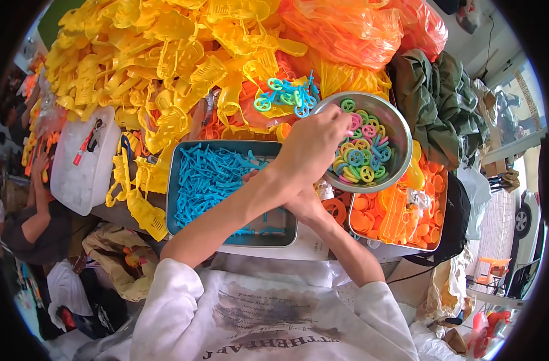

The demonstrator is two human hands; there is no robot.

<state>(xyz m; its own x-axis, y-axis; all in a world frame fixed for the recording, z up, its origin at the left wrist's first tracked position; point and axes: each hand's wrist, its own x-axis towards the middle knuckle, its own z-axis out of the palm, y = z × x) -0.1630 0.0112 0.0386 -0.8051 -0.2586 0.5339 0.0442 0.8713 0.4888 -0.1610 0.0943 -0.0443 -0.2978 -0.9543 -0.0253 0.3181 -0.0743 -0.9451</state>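
My forearms cross over the bench. My left hand (313,138) reaches into a round steel bowl (399,123), its fingers pinched on a small pink wheel (354,122) among many coloured toy wheels (361,157). Under the left wrist, my right hand (303,203) is at the right side of a dark rectangular tray (172,207) heaped with thin blue plastic parts (211,186). Most of its fingers are hidden by the left forearm; a fingertip shows over the tray. Small toy bicycles (286,96) in blue with green wheels lie behind the tray.
Yellow plastic parts (148,54) pile high at the back, beside orange bags (346,33). A box of orange parts (401,216) sits below the bowl. At left are a white bin (85,162) with pliers (88,144) and another person's arm (39,198). Dark green cloth (437,102) lies right.
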